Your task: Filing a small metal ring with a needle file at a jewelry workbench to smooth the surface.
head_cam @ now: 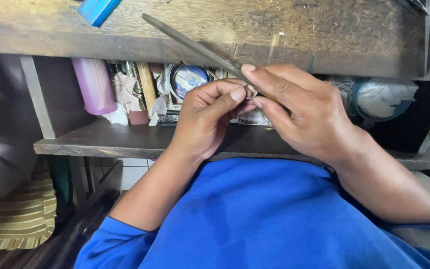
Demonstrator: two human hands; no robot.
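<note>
Head view, looking down over a blue shirt [255, 219] at a worn wooden workbench [324, 30]. The right hand [299, 112] is closing around the handle end of a long, slim metal file [190, 45], index finger lying along the top, so that the blade is running up and to the left across the bench edge. The left hand [207, 117] is pinching a small ring-like metal piece [251, 92] between thumb and forefinger, tightly, with little of the piece showing; the file is lying against it just where the two hands are meeting, in front of the bench's lower shelf [125, 142]. Filing appears to be in progress rather than finished, since tool and piece are touching and both grips are firm; how much of the surface is already dressed cannot be told, as the fingers are covering most of it. Fine dust and shavings are lying on the bench top. In the shelf recess are standing a pink plastic bottle [94, 84], a round blue-lidded tin [189, 79], a wooden handle [147, 85] and crumpled cloth. A blue object [98, 10] is resting at the bench's far edge.
</note>
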